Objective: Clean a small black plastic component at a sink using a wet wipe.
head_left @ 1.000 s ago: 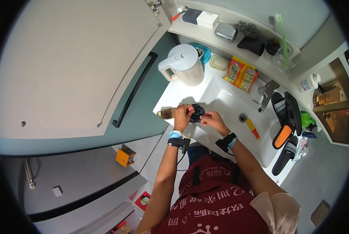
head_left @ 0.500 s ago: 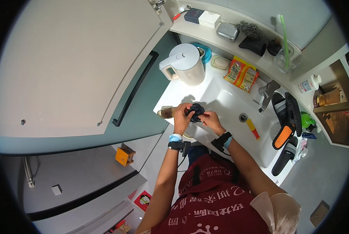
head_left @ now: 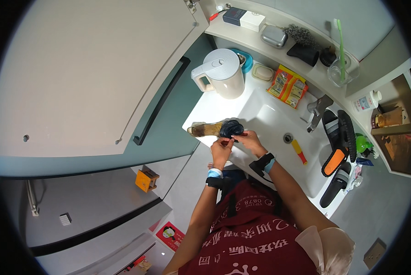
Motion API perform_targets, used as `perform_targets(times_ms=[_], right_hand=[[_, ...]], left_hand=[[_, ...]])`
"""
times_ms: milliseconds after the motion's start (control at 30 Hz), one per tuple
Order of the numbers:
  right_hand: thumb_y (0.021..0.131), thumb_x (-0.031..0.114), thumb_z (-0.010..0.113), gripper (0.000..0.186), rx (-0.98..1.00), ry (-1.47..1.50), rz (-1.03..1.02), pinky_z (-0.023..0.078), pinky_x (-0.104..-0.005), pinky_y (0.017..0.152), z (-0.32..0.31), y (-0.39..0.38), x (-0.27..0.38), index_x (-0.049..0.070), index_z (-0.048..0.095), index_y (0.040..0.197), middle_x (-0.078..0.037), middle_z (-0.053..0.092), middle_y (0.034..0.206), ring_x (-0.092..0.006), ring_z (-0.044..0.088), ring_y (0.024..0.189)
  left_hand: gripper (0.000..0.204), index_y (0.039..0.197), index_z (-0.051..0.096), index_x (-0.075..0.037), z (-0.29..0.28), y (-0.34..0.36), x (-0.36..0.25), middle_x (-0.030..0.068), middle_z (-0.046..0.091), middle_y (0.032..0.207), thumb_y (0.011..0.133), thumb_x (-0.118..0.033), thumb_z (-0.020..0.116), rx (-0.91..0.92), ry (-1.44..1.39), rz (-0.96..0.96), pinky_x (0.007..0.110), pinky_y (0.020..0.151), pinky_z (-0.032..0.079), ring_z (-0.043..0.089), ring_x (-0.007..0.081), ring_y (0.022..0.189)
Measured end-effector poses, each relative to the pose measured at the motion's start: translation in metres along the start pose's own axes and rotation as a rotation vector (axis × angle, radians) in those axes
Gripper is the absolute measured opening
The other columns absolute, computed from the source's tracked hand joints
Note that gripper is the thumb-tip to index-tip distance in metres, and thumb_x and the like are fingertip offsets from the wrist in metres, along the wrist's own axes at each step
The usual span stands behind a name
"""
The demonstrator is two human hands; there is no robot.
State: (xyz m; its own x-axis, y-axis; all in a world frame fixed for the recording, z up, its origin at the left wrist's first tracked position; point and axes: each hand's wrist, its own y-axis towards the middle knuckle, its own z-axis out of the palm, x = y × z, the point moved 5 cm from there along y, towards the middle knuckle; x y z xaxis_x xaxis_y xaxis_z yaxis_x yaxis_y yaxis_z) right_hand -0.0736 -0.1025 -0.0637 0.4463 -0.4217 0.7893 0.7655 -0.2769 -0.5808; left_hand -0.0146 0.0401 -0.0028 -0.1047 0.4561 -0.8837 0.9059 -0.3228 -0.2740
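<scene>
At the counter's front edge, left of the basin, lies a long brown and amber thing (head_left: 204,130) whose kind I cannot make out. Its right end meets a dark, crumpled, rounded bundle (head_left: 231,128). My left hand (head_left: 221,151) is just below the bundle, its fingertips pinched together at the near edge. From the right, my right hand (head_left: 250,141) has thumb and fingers closed on the bundle's near right side. The pinched fingertips hide whatever small part they grip.
The white basin (head_left: 269,114) holds a yellow-and-red stick (head_left: 299,152) beside the drain. Behind stand a lidded jug (head_left: 224,75), a soap dish (head_left: 262,72) and an orange packet (head_left: 288,86). Black slippers (head_left: 336,181) lie right of the faucet (head_left: 319,110). A cabinet door (head_left: 95,78) spans the left.
My left hand has left the brown part and come down and right to the bundle's near edge. More of the brown thing shows, and the view has shifted slightly.
</scene>
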Motion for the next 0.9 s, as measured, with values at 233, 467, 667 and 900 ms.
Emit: perform_targets(times_ms=[233,467,667,900], right_hand=[[0.088,0.016,0.072,0.015,-0.045,0.006,0.019,0.034,-0.0204,0.046,0.000,0.009,-0.011,0.002,0.072,0.089,-0.002,0.066,0.072,-0.0051,0.047,0.052],[0.085,0.015,0.074,0.017,-0.005,-0.044,-0.002,0.042,-0.0228,0.048,-0.006,0.009,-0.009,-0.002,0.071,0.089,-0.006,0.069,0.072,-0.0080,0.054,0.054],[0.080,0.019,0.080,0.023,-0.028,-0.009,-0.069,0.045,-0.0259,0.050,-0.003,0.010,-0.005,-0.002,0.072,0.084,-0.004,0.067,0.068,-0.0095,0.053,0.053],[0.068,0.008,0.084,0.052,-0.248,-0.500,-0.548,0.051,-0.0299,0.070,-0.010,-0.032,0.052,0.006,0.061,0.114,-0.008,0.060,0.099,-0.0181,0.061,0.085]], left_hand=[[0.023,0.082,0.067,0.006,0.012,0.013,0.012,0.0121,0.068,0.067,0.086,-0.016,0.072,-0.026,0.084,-0.082,0.031,0.048,0.048,0.062,0.0180,0.049],[0.012,0.090,0.064,0.000,0.004,-0.001,-0.021,0.0104,0.065,0.072,0.083,-0.004,0.072,-0.174,0.294,0.187,0.034,0.055,0.049,0.063,0.0217,0.058],[0.030,0.101,0.061,0.000,0.001,0.000,-0.057,0.0138,0.066,0.090,0.074,0.007,0.071,-0.248,0.307,0.582,0.035,0.069,0.051,0.064,0.0269,0.073],[0.032,0.101,0.061,0.000,-0.010,0.013,-0.046,0.0182,0.064,0.091,0.072,0.011,0.067,-0.136,0.206,0.338,0.041,0.080,0.050,0.063,0.0364,0.086]])
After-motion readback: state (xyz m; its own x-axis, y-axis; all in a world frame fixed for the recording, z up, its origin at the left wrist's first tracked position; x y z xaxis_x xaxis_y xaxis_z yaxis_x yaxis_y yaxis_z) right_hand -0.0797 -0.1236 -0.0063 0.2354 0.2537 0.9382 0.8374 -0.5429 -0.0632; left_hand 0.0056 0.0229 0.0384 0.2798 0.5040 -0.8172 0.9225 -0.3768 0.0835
